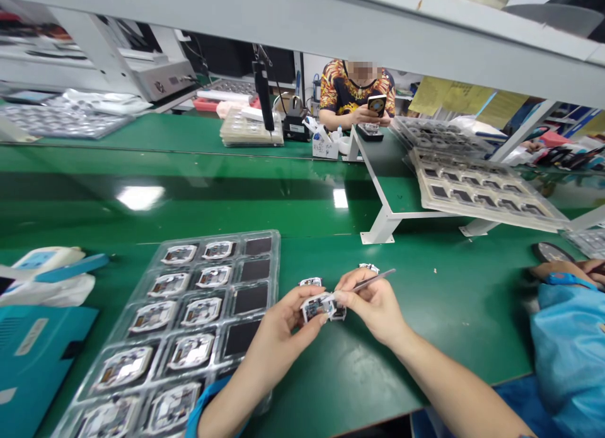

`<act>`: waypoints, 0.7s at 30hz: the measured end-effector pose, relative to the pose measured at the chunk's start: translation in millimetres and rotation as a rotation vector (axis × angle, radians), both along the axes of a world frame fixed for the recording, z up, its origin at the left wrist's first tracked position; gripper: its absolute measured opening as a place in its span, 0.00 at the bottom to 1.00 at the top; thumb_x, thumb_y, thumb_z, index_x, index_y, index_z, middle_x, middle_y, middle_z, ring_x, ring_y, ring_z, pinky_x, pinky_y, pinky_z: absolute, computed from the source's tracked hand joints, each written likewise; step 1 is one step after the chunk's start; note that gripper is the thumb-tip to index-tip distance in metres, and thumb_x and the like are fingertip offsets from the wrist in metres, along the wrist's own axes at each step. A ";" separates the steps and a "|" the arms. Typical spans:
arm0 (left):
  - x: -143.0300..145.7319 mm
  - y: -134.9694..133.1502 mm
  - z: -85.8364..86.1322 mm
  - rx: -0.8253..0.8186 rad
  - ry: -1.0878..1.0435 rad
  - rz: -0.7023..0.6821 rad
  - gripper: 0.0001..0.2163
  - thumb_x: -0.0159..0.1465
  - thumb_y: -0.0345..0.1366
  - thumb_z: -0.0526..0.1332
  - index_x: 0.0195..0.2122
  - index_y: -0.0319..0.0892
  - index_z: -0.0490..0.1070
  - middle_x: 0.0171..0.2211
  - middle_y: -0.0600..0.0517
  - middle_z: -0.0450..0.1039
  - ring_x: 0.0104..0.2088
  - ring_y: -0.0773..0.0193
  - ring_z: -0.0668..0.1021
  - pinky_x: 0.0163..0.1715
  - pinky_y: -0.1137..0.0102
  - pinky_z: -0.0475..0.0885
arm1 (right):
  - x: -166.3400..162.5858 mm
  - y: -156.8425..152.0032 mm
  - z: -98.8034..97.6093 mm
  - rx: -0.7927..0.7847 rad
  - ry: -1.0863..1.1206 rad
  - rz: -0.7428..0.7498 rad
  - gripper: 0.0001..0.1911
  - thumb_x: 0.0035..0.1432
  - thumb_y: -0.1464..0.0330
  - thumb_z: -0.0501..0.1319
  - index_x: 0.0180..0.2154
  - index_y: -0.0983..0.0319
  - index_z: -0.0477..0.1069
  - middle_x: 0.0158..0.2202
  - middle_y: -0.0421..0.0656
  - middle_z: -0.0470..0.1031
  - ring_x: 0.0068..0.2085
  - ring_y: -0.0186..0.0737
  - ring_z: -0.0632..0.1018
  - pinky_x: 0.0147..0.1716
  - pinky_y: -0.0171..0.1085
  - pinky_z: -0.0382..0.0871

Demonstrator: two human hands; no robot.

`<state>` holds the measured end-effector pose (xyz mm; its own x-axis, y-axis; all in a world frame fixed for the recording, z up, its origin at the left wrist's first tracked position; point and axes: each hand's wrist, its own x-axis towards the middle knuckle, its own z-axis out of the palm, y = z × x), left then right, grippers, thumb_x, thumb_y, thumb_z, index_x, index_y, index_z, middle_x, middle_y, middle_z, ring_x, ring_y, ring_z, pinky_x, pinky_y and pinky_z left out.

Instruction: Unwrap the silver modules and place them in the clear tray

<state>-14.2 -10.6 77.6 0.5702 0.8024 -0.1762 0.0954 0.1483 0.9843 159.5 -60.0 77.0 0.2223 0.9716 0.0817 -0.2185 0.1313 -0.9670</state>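
Note:
Between the thumb and fingers of my left hand (283, 321) is a small white-framed electronic module (314, 307) with circuitry showing inside. My right hand (375, 305) is closed around a thin, slender tool (380, 278), held like a pen; its exact kind is unclear. The tool's lower end reaches the module, where my two hands nearly meet. Just behind my left fingers lies a similar module (310, 281), and another small white piece (368, 267) sits beyond my right hand. A clear plastic tray (276, 261) to the left holds several such modules in rows, with dark cells in its right column.
A teal box (42, 356) stands at far left. Ahead, a low green-topped stand (385, 195) carries stacked trays (491, 208). Across the bench a person (357, 91) holds a phone. At right is another person's blue sleeve (570, 337). A shelf beam (302, 31) crosses overhead.

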 end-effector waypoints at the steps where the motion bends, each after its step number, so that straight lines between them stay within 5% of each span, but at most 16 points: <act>1: 0.0 0.1 0.2 0.003 0.007 -0.001 0.16 0.56 0.39 0.67 0.45 0.42 0.72 0.44 0.45 0.78 0.40 0.57 0.78 0.39 0.66 0.73 | 0.3 -0.1 0.3 0.003 -0.010 0.000 0.14 0.51 0.62 0.72 0.29 0.61 0.70 0.30 0.40 0.76 0.32 0.33 0.78 0.32 0.32 0.74; 15: -1.8 0.2 1.0 0.024 0.032 -0.020 0.17 0.57 0.40 0.66 0.47 0.41 0.71 0.46 0.44 0.78 0.43 0.56 0.79 0.42 0.65 0.73 | 1.4 -0.5 1.7 -0.027 0.012 0.003 0.14 0.50 0.63 0.73 0.29 0.62 0.71 0.30 0.40 0.76 0.32 0.32 0.77 0.33 0.31 0.72; 21: -2.8 -0.2 -12.0 0.037 -0.005 0.018 0.17 0.57 0.40 0.67 0.47 0.42 0.72 0.46 0.45 0.78 0.42 0.57 0.79 0.41 0.67 0.73 | 0.6 -0.6 0.7 0.003 -0.034 0.002 0.14 0.52 0.62 0.72 0.29 0.61 0.70 0.31 0.40 0.76 0.33 0.34 0.77 0.33 0.33 0.72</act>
<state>-17.0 -10.8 65.6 0.5566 0.8182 -0.1438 0.0885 0.1138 0.9896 160.1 -60.6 77.8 0.2169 0.9719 0.0916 -0.1862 0.1333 -0.9734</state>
